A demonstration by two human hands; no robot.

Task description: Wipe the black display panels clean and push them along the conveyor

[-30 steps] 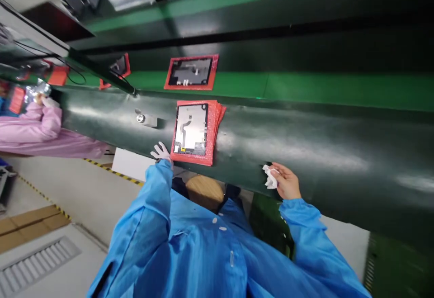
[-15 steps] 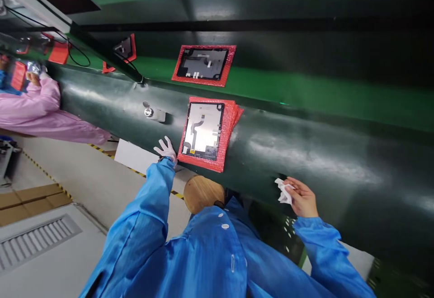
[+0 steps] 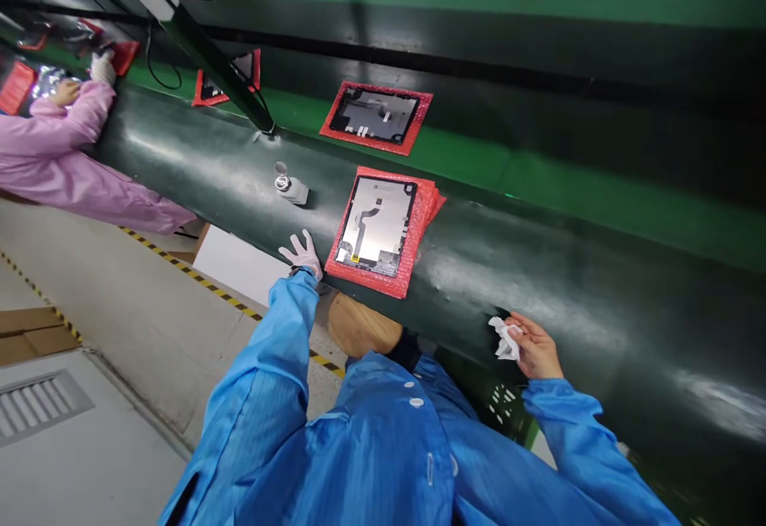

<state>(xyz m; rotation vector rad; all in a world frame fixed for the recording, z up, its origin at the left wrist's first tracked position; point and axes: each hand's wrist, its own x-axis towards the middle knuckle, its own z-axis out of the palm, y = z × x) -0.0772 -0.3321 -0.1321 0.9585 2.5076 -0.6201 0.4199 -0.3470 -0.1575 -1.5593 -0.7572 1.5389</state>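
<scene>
My left hand (image 3: 302, 255), in a white glove, rests with fingers spread on the edge of the dark green bench (image 3: 538, 286), just left of a stack of red bubble-wrap sheets (image 3: 419, 231). A flat silver panel (image 3: 377, 224) with a flex cable lies on top of that stack. My right hand (image 3: 535, 346), bare, is closed on a crumpled white wipe (image 3: 503, 339) at the bench's near edge, well to the right of the stack. Both arms wear blue sleeves.
A second panel on red wrap (image 3: 376, 116) lies on the green conveyor belt (image 3: 598, 183) behind. A small bottle (image 3: 290, 186) stands left of the stack. A co-worker in a pink coat (image 3: 65, 159) works at far left. A round wooden stool (image 3: 362, 325) sits below the bench.
The view has swung and tilted, so everything sits a little further right. My hands keep their places against the bench and stack; the right still holds the wipe.
</scene>
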